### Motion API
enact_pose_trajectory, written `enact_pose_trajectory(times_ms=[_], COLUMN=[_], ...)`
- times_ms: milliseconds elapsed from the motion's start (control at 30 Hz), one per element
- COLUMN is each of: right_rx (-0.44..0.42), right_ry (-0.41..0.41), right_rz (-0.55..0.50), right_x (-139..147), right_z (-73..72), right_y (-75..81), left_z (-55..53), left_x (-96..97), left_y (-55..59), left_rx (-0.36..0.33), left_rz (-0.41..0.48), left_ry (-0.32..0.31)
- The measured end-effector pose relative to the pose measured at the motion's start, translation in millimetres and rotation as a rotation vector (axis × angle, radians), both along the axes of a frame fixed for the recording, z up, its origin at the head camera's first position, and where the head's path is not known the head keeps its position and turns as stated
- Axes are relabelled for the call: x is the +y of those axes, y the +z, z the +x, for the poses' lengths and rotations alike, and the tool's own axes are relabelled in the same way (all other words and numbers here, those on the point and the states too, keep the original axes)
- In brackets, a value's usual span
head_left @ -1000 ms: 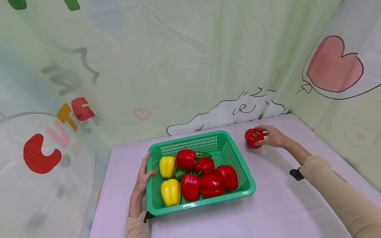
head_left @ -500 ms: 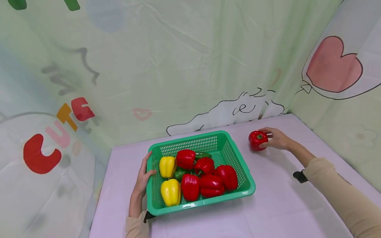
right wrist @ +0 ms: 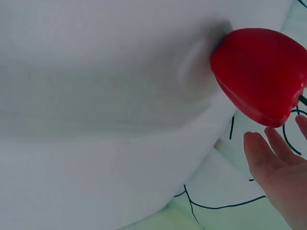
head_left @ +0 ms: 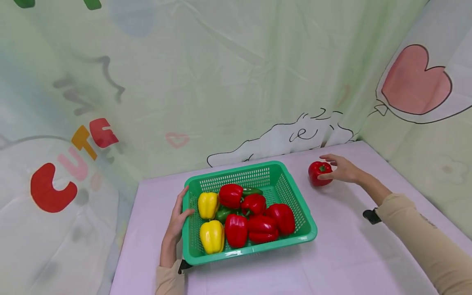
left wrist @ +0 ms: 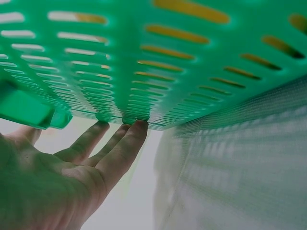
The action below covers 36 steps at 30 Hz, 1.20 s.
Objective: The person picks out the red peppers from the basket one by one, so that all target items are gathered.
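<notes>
On the left in the head view, my left hand (head_left: 178, 219) holds the green plastic basket (head_left: 298, 184) by its left side, thumb over the rim. The left wrist view shows the straight fingers (left wrist: 122, 148) of that hand against the slotted outer wall. Inside lie two yellow bell peppers (head_left: 212, 237), several red bell peppers (head_left: 236, 230) and dark green vegetables (head_left: 223, 214) partly hidden among them. A lone red bell pepper (head_left: 318, 175) stands stem up on the table, right of the basket. My right hand (head_left: 344, 170) is beside it, fingers spread, a gap between fingertips and pepper in the right wrist view.
A pale lilac cloth covers the table (head_left: 343, 229). A printed curtain (head_left: 221, 82) with cartoon drawings and letters hangs behind the table and along both sides. The table's back edge lies close behind the basket and the lone pepper.
My right hand has moved the lone red pepper slightly right and toward me, then its fingers have loosened away from it. The left hand and basket have stayed in place.
</notes>
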State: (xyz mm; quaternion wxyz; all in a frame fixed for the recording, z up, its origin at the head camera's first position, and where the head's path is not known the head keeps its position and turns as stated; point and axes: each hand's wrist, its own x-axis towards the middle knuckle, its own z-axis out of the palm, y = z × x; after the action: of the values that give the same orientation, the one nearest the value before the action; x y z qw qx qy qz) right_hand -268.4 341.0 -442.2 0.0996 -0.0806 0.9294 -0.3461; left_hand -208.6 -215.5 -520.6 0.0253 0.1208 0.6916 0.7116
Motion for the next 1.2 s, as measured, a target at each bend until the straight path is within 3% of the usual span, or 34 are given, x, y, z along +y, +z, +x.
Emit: enact_pose_trajectory(times_ms=[267,533,767,900,1033,1200], right_rx=[0.064,0.173,0.249,0.248,0.233,0.284], right_ry=[0.0,0.036,0.149,0.234,0.311,0.355], right_rz=[0.073,0.105,0.082,0.039,0.014,0.0], right_x=[-8,-38,-85,-113,-138,-171], right_z=[2.0,9.6,18.8,23.1,21.9,17.0], right_y=[18.2,37.1,41.9,42.0,42.3,43.9], left_z=[-1.8,-3.6,-1.5,-1.4,-1.6,-0.9], left_x=[1.4,2.9,0.4,1.0,1.5,-0.4], left_y=[1.2,5.0,3.2,-0.2,-2.8,-0.8], left_rx=[-0.008,0.006,-0.009,-0.008,-0.008,-0.005], left_rz=[-0.006,-0.012,-0.014,-0.004,-0.003,-0.025], left_ry=[0.006,0.002,0.018,0.014,0.003,0.018])
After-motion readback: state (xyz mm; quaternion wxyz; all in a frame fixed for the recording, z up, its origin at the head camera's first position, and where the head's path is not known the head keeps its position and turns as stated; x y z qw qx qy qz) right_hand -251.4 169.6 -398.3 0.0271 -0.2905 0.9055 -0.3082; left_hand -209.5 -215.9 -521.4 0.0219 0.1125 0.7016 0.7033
